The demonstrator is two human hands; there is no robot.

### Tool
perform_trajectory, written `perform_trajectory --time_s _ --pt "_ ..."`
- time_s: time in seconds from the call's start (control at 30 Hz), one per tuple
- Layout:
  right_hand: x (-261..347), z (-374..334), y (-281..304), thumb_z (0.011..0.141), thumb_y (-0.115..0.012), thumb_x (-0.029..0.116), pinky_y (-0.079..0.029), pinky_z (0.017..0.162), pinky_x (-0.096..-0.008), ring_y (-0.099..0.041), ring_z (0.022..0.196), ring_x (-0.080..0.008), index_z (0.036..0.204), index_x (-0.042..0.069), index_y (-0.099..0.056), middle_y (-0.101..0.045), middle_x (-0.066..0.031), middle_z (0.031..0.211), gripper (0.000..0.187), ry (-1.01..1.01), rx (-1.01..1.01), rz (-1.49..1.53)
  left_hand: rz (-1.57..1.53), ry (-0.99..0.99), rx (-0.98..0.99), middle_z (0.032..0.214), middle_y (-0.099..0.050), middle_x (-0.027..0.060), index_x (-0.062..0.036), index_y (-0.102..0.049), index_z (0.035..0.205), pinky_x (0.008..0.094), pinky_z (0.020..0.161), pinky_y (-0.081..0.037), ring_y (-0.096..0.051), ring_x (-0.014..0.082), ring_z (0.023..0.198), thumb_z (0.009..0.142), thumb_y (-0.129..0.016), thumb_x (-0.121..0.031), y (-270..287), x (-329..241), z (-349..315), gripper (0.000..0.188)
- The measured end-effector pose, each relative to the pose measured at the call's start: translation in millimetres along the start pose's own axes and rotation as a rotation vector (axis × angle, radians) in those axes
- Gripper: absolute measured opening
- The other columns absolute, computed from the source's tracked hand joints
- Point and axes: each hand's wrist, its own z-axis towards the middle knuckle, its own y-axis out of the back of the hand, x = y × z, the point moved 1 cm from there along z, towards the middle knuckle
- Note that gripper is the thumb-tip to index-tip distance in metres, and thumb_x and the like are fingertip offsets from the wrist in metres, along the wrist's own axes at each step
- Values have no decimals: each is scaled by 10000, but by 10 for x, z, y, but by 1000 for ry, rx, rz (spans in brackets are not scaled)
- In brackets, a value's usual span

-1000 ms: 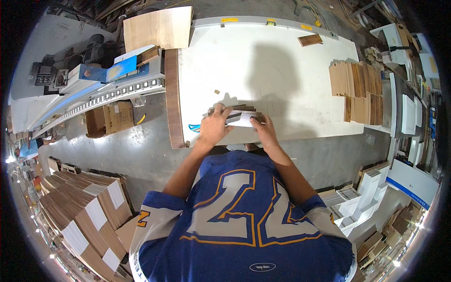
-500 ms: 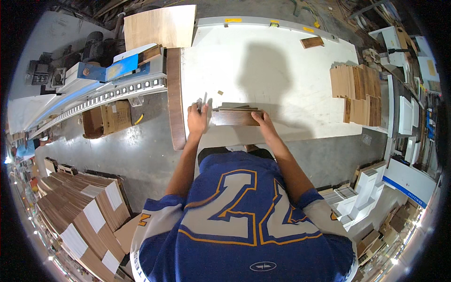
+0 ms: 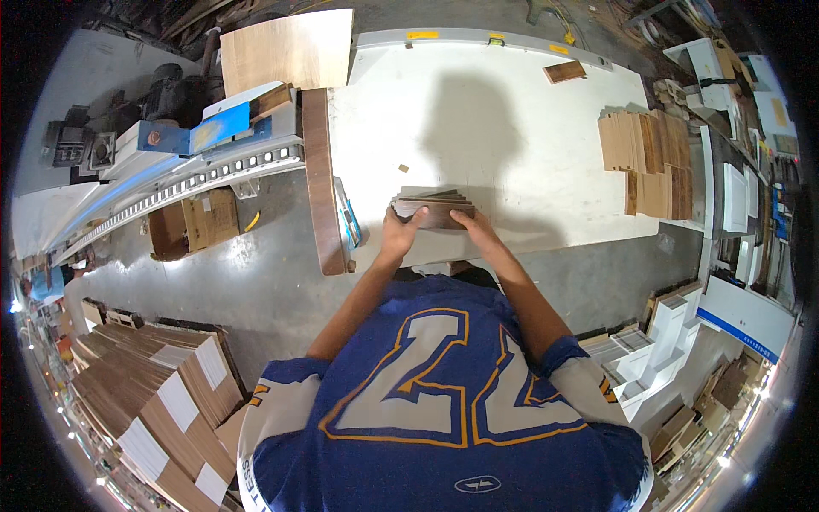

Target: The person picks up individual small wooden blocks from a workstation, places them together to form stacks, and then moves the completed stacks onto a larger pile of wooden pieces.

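A small stack of dark brown wood-grain strips is held between my two hands at the near side of the white worktable. Its upper pieces are slightly fanned out. My left hand is closed on the stack's left end, thumb on the near face. My right hand grips the right part, its thumb also on the near face. The fingers behind the stack are mostly hidden. A blue and white utility knife lies on the table left of my left hand. Beyond the stack rests a small brown chip.
The white tabletop has a long metal level along its far edge. Stacked brown boards stand at the right, and a single brown piece lies far right. Left are a brown edge board and a blue-topped machine rail.
My left hand has let go of the utility knife, now lying on the table, and has moved right onto the stack's left end. My right hand still holds the stack, slightly shifted left.
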Motion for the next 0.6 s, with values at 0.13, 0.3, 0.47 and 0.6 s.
perform_trajectory --time_s 0.13,0.3,0.47,0.6 --pt "108 -136 -27 976 -721 438 -413 1147 -415 -564 1348 -308 1479 -10 -559 -634 -170 1441 693 9 -34 -50 -51 120 81 1186 -718 171 133 -589 1258 354 974 -533 -669 205 1072 868 -892 -291 51 -148 -3 651" --pt "168 -216 64 986 -722 461 -443 1116 -402 -562 1328 -291 1504 -50 -476 -604 -207 1423 768 13 92 43 35 235 75 1212 -693 208 137 -574 1286 376 980 -533 -668 242 1086 821 -924 -338 225 -116 48 751" --pt "-111 -77 335 944 -750 486 -429 1123 -428 -561 1309 -325 1496 -62 -468 -595 -233 1415 828 59 76 91 61 184 104 1274 -654 241 161 -487 1391 419 1046 -506 -649 310 1151 805 -936 -376 184 -129 4 912" --pt "-51 -82 391 919 -780 498 -424 1133 -450 -532 1336 -359 1517 -84 -408 -565 -258 1436 914 -61 156 59 87 198 192 1332 -619 250 146 -450 1441 424 1091 -480 -613 320 1224 807 -939 -369 264 -111 -20 952"
